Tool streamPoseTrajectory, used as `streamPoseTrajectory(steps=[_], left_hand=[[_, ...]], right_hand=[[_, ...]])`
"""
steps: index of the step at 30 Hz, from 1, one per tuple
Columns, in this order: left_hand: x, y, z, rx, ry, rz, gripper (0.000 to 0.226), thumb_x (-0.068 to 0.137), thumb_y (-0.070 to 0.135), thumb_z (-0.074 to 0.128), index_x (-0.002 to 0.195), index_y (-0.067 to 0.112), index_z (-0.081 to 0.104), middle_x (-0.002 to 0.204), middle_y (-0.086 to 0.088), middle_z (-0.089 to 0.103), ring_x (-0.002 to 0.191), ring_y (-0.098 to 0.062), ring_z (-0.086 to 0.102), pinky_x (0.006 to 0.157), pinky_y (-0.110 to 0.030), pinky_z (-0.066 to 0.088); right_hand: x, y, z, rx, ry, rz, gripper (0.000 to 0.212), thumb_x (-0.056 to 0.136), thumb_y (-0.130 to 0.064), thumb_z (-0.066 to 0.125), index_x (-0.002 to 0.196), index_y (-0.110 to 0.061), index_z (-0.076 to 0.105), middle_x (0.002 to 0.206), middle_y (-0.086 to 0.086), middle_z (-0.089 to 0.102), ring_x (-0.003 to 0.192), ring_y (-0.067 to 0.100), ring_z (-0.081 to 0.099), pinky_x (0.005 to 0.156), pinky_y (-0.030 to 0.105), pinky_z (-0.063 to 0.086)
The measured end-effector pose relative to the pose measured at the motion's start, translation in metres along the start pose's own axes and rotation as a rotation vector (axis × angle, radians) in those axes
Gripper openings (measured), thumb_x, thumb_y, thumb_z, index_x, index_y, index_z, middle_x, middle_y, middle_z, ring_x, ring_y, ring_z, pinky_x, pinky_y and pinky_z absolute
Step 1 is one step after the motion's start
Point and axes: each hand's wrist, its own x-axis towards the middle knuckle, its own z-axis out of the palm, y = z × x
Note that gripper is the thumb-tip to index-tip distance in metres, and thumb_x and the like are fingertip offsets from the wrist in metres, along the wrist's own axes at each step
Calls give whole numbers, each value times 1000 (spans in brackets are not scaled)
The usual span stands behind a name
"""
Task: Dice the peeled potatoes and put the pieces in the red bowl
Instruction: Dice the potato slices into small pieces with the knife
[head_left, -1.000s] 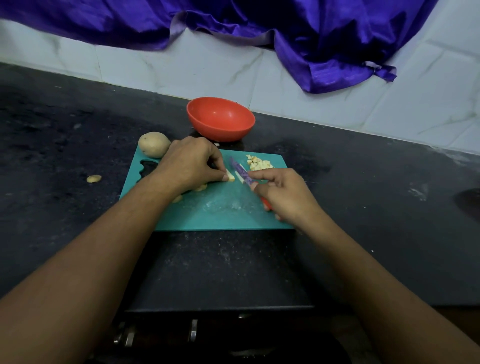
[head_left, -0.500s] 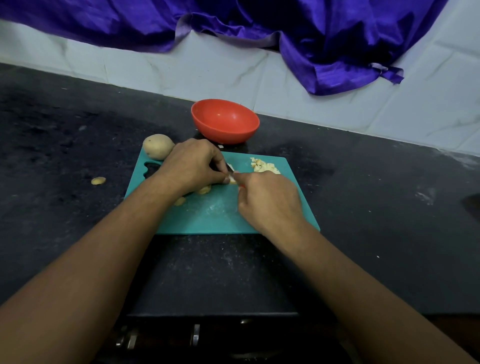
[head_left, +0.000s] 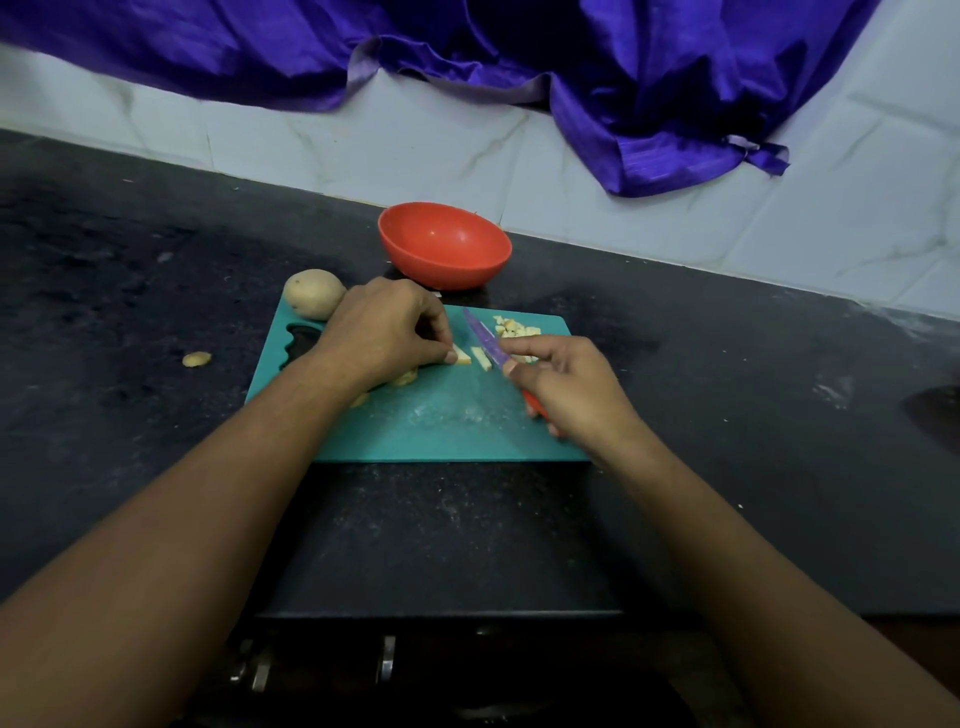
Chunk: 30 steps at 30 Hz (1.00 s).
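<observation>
Two hands: left hand (head_left: 387, 332) pinches pale potato strip (head_left: 463, 357), right hand (head_left: 566, 387) grips knife (head_left: 485, 340) (purple blade).

glossy plastic red bowl (head_left: 444, 244), matt teal plastic board (head_left: 447, 431), speckled dark stone counter (head_left: 753, 441), shiny purple cloth (head_left: 649, 78)

The red bowl (head_left: 444, 244) stands upright on the countertop (head_left: 727, 415), just beyond the far edge of the cutting board (head_left: 441, 431). One whole potato (head_left: 314, 292), tan and oval, rests at the board's far left corner. Diced pieces (head_left: 514, 328) form a small pale pile near the far right corner. Two pale strips lie side by side mid-board: the held strip (head_left: 461, 356) under the fingertips of the left hand (head_left: 384, 327), and the free strip (head_left: 481, 358) against the blade of the knife (head_left: 485, 340). A stray piece (head_left: 197, 358) lies on the countertop, left of the board.
</observation>
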Motion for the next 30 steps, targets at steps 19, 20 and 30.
streamPoseTrajectory(steps=[19, 20, 30], left_hand=[[0, -2, -1, -48, -10, -11, 16, 76, 33, 89, 74, 31, 72, 78, 19, 72, 81, 1, 66, 80, -36, 58], [0, -2, -2, -53, -8, -12, 16, 76, 33, 89, 73, 32, 73, 77, 19, 72, 81, 1, 66, 80, -36, 58], [1, -2, -7, -112, -51, -35, 19, 76, 27, 90, 71, 28, 72, 75, 17, 72, 80, 1, 66, 85, -35, 58]], right_hand=[[-9, -29, 32, -1000, 42, -382, 48, 104, -28, 45, 152, -37, 45, 81, -1, 49, 81, 26, 55, 65, 36, 35], [-10, -26, 30, -986, 41, -380, 47, 104, -29, 45, 150, -37, 47, 81, -2, 49, 80, 26, 55, 65, 35, 34], [2, 2, 4, -87, 0, -58, 23, 98, -31, 66, 118, -38, 74, 55, 8, 57, 50, 27, 49, 50, 36, 39]])
